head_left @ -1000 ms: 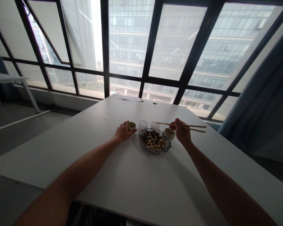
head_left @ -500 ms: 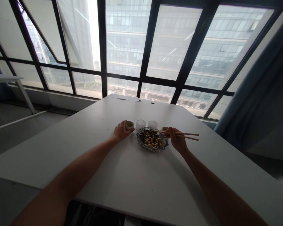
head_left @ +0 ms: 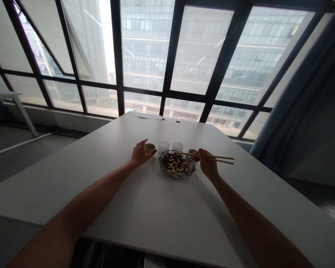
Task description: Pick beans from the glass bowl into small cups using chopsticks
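My left hand (head_left: 141, 152) is beside a small olive-green cup (head_left: 150, 147), thumb in front of it and fingers spread and raised at its left side. My right hand (head_left: 208, 163) grips a pair of wooden chopsticks (head_left: 219, 157); their tips reach over the far part of a scalloped clear glass bowl (head_left: 191, 172). Pale nuts and darker pieces (head_left: 178, 165) fill this bowl. Behind my right fingers a second olive-green cup (head_left: 193, 151) is partly hidden. Two translucent cups, a left one (head_left: 163, 146) and a right one (head_left: 178, 146), stand just beyond the bowl.
Everything stands on a white table (head_left: 156, 208). Papers (head_left: 146, 116) lie at its far end, near dark round holes in the top. Tall framed windows rise behind, a blue curtain (head_left: 293, 119) hangs at right, and another white table (head_left: 5, 95) stands at left.
My left fingers have lifted and spread away from the green cup. My right hand and the chopsticks keep about the same place by the bowl; the whole view has shifted slightly.
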Demonstrator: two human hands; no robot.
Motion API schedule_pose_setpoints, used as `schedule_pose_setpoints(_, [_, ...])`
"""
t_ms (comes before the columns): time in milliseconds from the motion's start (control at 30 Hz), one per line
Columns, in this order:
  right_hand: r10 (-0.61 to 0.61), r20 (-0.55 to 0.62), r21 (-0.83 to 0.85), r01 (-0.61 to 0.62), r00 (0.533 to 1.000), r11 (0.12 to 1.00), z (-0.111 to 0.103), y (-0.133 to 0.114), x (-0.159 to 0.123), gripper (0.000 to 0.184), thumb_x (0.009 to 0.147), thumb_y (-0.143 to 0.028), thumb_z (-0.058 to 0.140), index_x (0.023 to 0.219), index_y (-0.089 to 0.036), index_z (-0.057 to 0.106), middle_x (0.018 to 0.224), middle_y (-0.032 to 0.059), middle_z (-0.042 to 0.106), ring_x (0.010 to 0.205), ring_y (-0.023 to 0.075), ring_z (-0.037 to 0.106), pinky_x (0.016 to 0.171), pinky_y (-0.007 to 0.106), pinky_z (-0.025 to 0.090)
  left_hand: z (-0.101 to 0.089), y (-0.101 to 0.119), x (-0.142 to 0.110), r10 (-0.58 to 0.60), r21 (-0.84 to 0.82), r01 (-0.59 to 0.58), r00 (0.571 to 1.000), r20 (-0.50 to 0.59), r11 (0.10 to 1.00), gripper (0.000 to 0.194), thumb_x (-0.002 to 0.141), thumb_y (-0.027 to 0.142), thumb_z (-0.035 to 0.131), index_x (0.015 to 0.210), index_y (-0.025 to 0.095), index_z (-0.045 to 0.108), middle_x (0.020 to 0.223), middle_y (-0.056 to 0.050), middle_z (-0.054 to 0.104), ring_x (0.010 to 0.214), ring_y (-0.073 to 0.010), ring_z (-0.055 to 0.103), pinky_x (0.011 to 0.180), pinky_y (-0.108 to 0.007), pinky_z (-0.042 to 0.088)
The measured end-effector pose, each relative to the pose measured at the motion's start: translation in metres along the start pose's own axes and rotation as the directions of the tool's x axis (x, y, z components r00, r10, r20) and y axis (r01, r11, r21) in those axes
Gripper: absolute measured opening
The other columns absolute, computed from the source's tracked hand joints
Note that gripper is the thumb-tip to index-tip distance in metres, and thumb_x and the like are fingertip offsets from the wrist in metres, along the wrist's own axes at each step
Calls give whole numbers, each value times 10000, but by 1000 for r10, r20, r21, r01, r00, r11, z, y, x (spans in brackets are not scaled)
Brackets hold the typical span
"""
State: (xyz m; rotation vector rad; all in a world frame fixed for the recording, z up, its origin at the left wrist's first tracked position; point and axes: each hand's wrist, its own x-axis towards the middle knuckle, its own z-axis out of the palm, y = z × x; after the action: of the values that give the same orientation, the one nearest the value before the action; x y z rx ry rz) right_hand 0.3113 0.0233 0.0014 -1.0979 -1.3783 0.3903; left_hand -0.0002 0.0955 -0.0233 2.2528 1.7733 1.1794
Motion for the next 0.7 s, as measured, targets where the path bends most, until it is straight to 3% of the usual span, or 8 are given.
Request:
schedule_pose_setpoints(100, [3,-19,38,-2,1000,999,-6,-2,4,585,834,-757,552,744,-190,667,567,62,697,513,218,677,523,348,577,-4,16,10,80,16,-80,997,-10,997,666,870,563,611,1395,182,457,1414,-159,568,1314,-345,510,1079,-499,410])
schedule_pose_setpoints(200, [0,-36,63,2,999,998,-11,-3,5,595,827,-761,556,732,-184,668,565,64,695,501,209,666,514,342,572,0,37,22,110,54,-116,989,101,992,646,858,548,624,1373,180,491,1334,-164,631,1261,-345,556,1073,-498,403])
schedule_pose_setpoints(333, [6,-38,83,-3,999,997,-16,-5,5,606,813,-772,563,732,-182,673,567,68,696,500,206,661,509,339,565,12,62,37,70,109,-97,973,221,989,670,820,558,645,1345,159,523,1267,-198,664,1239,-364,580,1087,-507,374])
schedule_pose_setpoints(467, [2,-41,75,1,999,997,-20,-7,5,594,822,-762,565,733,-185,674,556,63,691,497,206,657,502,338,563,24,73,49,-14,140,-30,953,303,990,699,782,539,673,1353,175,498,1263,-202,667,1212,-381,603,1048,-515,403])
schedule_pose_setpoints(600, [-8,-34,73,11,999,997,-22,-6,7,594,835,-758,551,737,-185,675,560,62,692,502,206,660,505,339,565,30,71,53,-21,90,-2,966,257,996,664,786,431,699,1353,165,479,1225,-190,677,1168,-358,630,969,-449,479])
schedule_pose_setpoints(700, [-17,-37,81,20,999,997,-23,-6,7,583,841,-749,553,739,-187,671,567,60,693,505,203,660,506,335,562,28,67,52,115,6,-117,982,150,993,673,761,319,752,1352,161,471,1231,-167,665,1174,-327,614,1004,-435,480])
